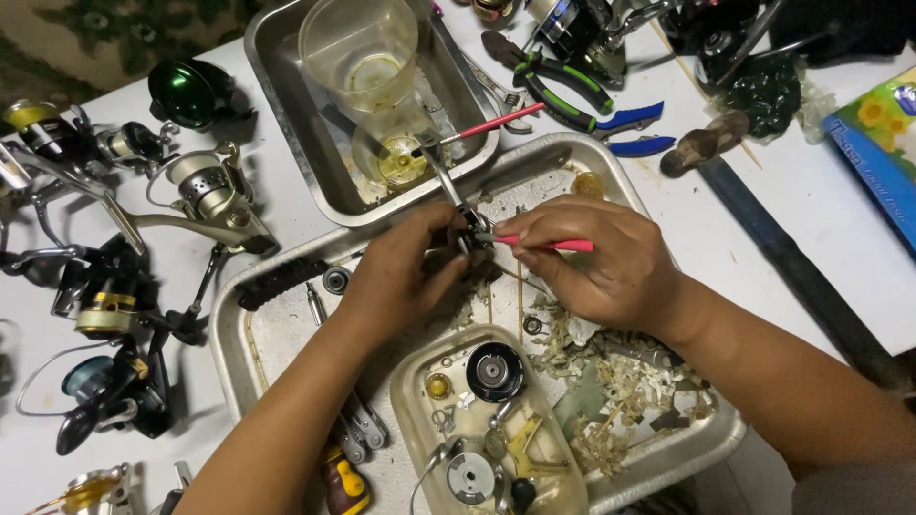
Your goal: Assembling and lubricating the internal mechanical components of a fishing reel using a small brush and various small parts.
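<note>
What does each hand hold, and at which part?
The left hand grips a dark reel part around its body; the right hand pinches a pink-handled tool mid-handle.

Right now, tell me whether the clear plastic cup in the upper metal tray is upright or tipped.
Upright. The clear plastic cup stands in the upper metal tray, its round mouth facing the camera.

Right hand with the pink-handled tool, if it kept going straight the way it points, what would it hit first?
Likely the small dark reel part held by the left hand; the right hand aims the pink-handled tool at it.
</note>
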